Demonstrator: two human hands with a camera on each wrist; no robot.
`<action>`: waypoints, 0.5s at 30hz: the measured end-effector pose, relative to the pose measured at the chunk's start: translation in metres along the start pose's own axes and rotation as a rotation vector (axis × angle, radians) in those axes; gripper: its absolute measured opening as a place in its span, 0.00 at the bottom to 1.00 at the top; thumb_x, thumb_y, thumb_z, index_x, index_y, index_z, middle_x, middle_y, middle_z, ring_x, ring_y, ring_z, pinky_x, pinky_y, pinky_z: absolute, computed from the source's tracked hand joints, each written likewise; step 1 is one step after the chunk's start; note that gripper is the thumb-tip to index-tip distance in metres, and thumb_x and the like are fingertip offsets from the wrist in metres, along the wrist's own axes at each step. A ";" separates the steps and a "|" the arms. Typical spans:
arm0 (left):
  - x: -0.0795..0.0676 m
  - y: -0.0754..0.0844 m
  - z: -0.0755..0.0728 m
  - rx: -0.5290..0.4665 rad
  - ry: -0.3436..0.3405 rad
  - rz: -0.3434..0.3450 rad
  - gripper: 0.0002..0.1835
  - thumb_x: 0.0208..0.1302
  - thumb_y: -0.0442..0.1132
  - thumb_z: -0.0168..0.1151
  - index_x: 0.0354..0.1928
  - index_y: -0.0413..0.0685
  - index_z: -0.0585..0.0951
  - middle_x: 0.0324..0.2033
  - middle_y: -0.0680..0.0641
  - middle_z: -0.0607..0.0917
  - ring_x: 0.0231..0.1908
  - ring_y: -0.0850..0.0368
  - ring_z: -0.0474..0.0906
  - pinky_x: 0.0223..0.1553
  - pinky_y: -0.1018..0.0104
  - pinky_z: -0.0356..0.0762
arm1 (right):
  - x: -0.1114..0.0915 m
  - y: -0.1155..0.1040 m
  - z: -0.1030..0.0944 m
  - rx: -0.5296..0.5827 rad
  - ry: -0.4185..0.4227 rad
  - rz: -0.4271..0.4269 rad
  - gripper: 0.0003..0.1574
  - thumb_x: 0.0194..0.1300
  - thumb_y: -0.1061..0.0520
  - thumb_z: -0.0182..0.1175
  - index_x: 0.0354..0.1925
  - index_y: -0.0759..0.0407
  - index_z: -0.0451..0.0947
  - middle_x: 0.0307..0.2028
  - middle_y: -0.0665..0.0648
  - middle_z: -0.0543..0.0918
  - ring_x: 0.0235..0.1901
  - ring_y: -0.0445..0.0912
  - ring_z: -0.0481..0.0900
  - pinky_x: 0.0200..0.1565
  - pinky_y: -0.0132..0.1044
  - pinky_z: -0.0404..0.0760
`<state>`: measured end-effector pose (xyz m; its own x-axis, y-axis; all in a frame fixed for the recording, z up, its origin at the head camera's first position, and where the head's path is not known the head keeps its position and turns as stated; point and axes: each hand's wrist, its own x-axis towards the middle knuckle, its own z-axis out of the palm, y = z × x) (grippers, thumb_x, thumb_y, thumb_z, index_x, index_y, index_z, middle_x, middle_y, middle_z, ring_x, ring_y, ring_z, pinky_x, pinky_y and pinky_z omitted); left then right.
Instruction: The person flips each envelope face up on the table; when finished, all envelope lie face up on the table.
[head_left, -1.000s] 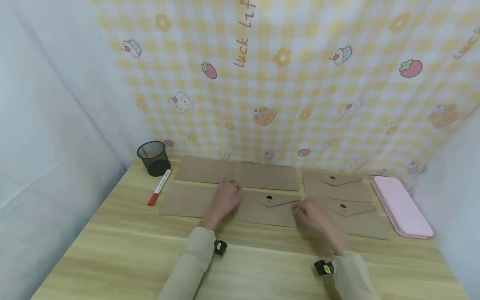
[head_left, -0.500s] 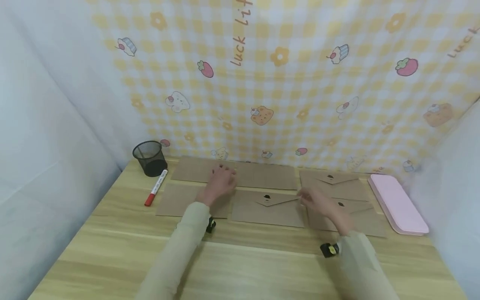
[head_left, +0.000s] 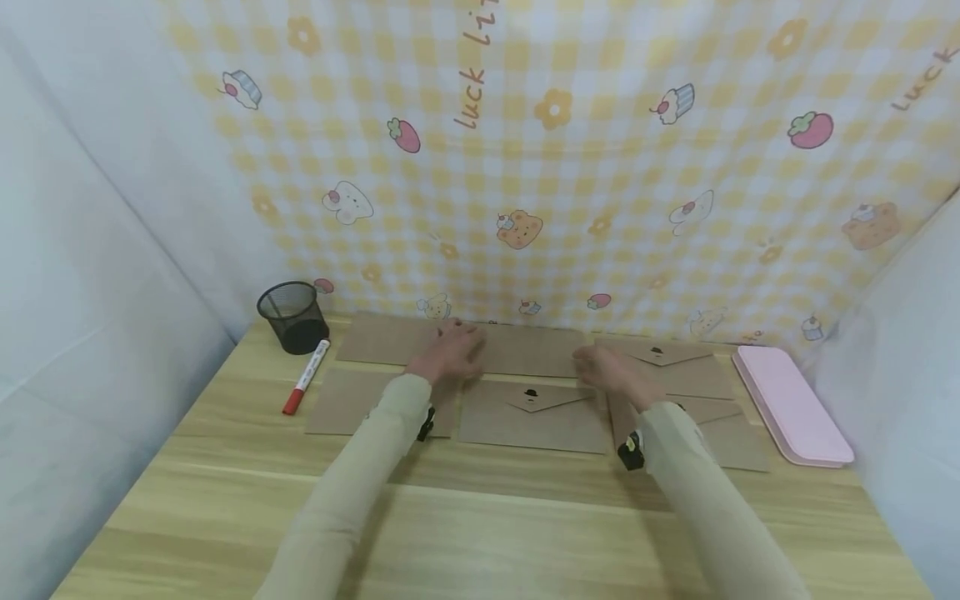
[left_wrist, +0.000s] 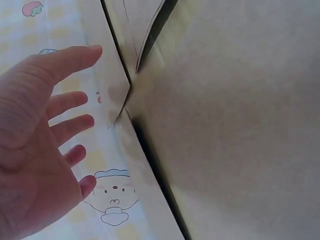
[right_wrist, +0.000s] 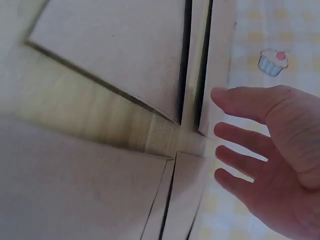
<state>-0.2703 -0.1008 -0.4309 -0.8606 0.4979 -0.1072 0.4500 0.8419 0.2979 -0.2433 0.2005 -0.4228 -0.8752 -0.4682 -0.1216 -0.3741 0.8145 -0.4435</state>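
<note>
Several brown paper envelopes lie in two rows on the table. My left hand [head_left: 450, 352] is over the gap between the back-left envelope [head_left: 378, 338] and the back-middle envelope [head_left: 532, 352], its fingers loosely bent and holding nothing. My right hand [head_left: 613, 372] hovers at the right end of the back-middle envelope, beside the back-right envelope [head_left: 693, 379] with its pointed flap and small hat print. In the left wrist view, the thumb of my left hand [left_wrist: 30, 135] stands apart from the fingers. Likewise, nothing sits between the thumb and fingers of my right hand [right_wrist: 285, 155] in the right wrist view.
In the front row lie the left envelope [head_left: 348, 408], the flapped middle envelope [head_left: 525, 429] and the right envelope [head_left: 738, 446]. A black mesh pen cup [head_left: 294, 321] and a red-and-white marker [head_left: 306, 379] stand and lie left; a pink case [head_left: 791, 408] lies right. A checked curtain [head_left: 555, 183] hangs behind.
Both hands have moved toward the back row from the front-middle envelope's sides. The left hand rose first, then shifted slightly right; the right hand followed. The envelopes look the same.
</note>
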 end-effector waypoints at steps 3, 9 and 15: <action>0.003 0.000 -0.001 -0.008 -0.006 -0.025 0.36 0.56 0.45 0.65 0.66 0.46 0.64 0.66 0.44 0.62 0.65 0.39 0.48 0.61 0.36 0.45 | 0.006 0.005 0.000 0.038 -0.004 -0.004 0.28 0.61 0.67 0.57 0.58 0.75 0.65 0.53 0.72 0.73 0.51 0.62 0.73 0.52 0.53 0.71; 0.000 -0.003 0.001 -0.109 -0.049 -0.120 0.37 0.58 0.48 0.64 0.68 0.53 0.63 0.65 0.49 0.64 0.63 0.46 0.49 0.58 0.41 0.56 | 0.011 0.007 0.001 0.044 -0.050 0.068 0.31 0.60 0.64 0.59 0.60 0.71 0.65 0.57 0.70 0.71 0.55 0.63 0.69 0.56 0.56 0.66; 0.001 -0.007 0.006 -0.116 -0.025 -0.095 0.36 0.54 0.50 0.68 0.65 0.52 0.68 0.65 0.50 0.66 0.64 0.45 0.50 0.62 0.38 0.42 | 0.014 0.010 0.004 -0.001 -0.041 0.063 0.31 0.58 0.64 0.62 0.59 0.71 0.67 0.56 0.69 0.72 0.55 0.62 0.69 0.56 0.55 0.65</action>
<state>-0.2727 -0.1055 -0.4384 -0.8913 0.4232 -0.1629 0.3349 0.8565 0.3928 -0.2579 0.2010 -0.4330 -0.8840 -0.4291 -0.1856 -0.3187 0.8434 -0.4325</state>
